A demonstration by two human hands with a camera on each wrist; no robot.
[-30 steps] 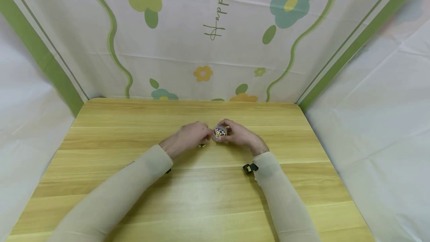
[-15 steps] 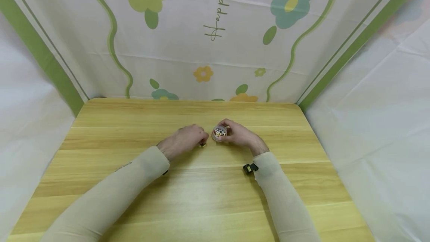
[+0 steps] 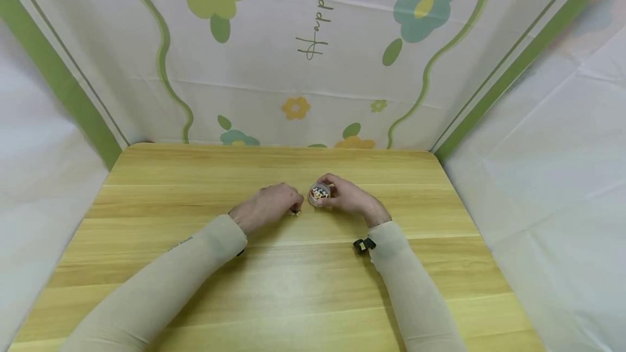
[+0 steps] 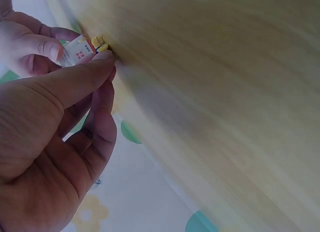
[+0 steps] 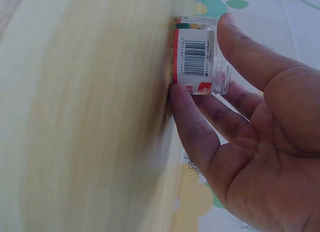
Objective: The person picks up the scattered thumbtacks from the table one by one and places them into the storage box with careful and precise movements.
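On the table stands a small clear jar (image 3: 320,193), with many small multicoloured pieces inside. My right hand (image 3: 349,195) holds its side between thumb and fingers; the right wrist view shows the jar's barcode label and bare screw-thread rim. Left of the jar, my left hand (image 3: 269,205) is lowered close to the tabletop, thumb and index finger drawn together. A small yellow-and-dark piece (image 3: 296,213) shows at those fingertips. In the left wrist view this yellow piece (image 4: 100,43) lies right at the thumb tip, partly hidden, pinched by the fingers.
The wood-grain table (image 3: 293,287) reaches back to a flower-printed cloth (image 3: 274,58), with white cloth hanging at both sides. A small black device (image 3: 364,245) sits at the right wrist.
My left hand has drawn back from the jar's rim, leftward and down to the small yellow piece on the table. The right hand and jar have stayed in place.
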